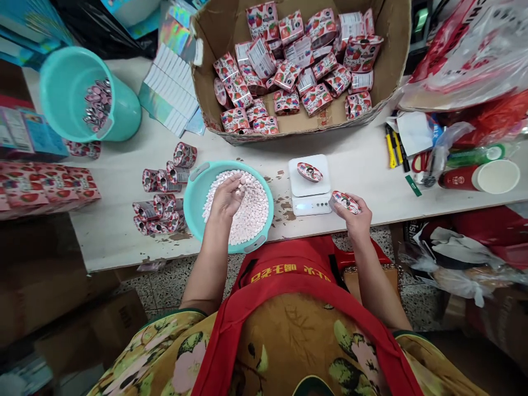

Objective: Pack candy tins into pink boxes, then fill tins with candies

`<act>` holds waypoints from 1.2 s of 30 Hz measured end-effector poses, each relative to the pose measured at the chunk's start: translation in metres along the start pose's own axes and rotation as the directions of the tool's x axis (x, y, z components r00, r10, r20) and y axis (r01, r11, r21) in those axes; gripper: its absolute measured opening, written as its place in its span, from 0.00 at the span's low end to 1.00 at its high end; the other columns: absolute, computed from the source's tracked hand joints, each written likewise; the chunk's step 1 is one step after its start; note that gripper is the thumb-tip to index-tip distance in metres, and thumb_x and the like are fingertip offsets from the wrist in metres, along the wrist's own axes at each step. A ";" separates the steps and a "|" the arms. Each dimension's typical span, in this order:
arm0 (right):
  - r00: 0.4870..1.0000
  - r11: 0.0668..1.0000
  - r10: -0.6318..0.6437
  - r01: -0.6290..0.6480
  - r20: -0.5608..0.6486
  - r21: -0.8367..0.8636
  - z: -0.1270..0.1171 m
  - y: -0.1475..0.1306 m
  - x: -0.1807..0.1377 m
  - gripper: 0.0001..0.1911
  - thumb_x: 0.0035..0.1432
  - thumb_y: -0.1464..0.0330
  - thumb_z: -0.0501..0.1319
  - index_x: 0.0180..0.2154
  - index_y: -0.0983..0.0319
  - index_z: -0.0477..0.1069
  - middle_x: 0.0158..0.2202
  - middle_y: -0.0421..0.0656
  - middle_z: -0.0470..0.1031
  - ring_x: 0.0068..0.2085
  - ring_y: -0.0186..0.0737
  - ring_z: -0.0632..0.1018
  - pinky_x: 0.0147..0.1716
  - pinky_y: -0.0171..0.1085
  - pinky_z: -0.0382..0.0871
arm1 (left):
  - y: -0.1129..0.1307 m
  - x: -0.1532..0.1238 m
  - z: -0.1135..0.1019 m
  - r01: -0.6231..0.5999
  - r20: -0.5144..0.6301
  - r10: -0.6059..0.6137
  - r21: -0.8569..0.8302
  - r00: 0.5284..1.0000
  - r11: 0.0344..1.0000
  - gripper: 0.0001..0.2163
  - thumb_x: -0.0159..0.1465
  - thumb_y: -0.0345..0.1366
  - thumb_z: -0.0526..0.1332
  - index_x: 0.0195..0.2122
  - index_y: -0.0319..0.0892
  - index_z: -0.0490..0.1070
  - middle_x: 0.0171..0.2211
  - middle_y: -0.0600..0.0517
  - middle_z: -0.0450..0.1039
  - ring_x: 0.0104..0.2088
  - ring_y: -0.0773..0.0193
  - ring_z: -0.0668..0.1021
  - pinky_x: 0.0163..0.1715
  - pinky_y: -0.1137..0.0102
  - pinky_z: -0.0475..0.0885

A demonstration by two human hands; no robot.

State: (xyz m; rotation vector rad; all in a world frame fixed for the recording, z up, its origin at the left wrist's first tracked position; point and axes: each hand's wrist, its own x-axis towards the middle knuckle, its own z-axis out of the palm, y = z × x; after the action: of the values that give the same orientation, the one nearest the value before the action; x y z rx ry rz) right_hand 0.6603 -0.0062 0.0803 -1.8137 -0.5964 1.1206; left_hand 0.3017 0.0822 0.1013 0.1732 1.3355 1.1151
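Observation:
My left hand (227, 197) is over the turquoise basin (192, 206), fingers closed on a few pale pink candies. Many more small candies (251, 217) fill the basin beneath it. At the right, my right hand (358, 218) grips a small strawberry-print container (345, 202) by its side, just off the corner of a white digital scale (310, 204). A second strawberry-print container (309, 172) lies on the scale's plate. The scale's display is lit, but its reading is too small to make out.
A cardboard box (231, 137) of strawberry-print containers stands behind. Several more containers (159, 212) are left of the basin. A turquoise bucket (124, 104) holds small shiny pieces. Yellow cutters (391, 147) and a paper cup (497, 177) sit right.

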 end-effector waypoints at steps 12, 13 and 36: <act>0.999 0.999 -0.042 0.041 -0.031 -0.008 0.009 -0.004 -0.010 0.33 0.35 0.58 0.79 0.45 0.63 0.78 0.42 0.46 0.82 0.43 0.44 0.81 0.47 0.44 0.77 | -0.015 -0.002 -0.030 0.056 -0.084 -0.055 0.005 0.995 0.998 0.06 0.64 0.33 0.66 0.35 0.37 0.72 0.22 0.57 0.68 0.19 0.77 0.70 0.17 0.82 0.63; 0.999 0.999 -0.037 0.036 -0.031 -0.007 0.008 -0.003 -0.011 0.33 0.35 0.58 0.79 0.45 0.63 0.78 0.43 0.47 0.82 0.43 0.44 0.81 0.48 0.44 0.77 | -0.016 -0.003 -0.027 0.055 -0.076 -0.053 0.027 0.996 0.998 0.06 0.62 0.33 0.67 0.36 0.37 0.73 0.23 0.56 0.69 0.20 0.76 0.71 0.18 0.81 0.64; 0.998 0.998 -0.002 -0.002 -0.066 -0.060 -0.021 0.006 0.008 0.34 0.36 0.57 0.78 0.47 0.64 0.79 0.42 0.47 0.82 0.42 0.46 0.82 0.49 0.48 0.77 | -0.068 0.007 0.127 -0.547 0.544 0.055 0.829 0.837 0.120 0.06 0.63 0.27 0.65 0.40 0.44 0.75 0.27 0.51 0.72 0.33 0.57 0.77 0.38 0.66 0.65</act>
State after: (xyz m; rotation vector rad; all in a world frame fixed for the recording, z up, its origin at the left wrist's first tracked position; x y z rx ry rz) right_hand 0.6824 -0.0122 0.0759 -1.8944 -0.5969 1.0484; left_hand 0.4427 0.1131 0.0892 1.6889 1.4740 0.2575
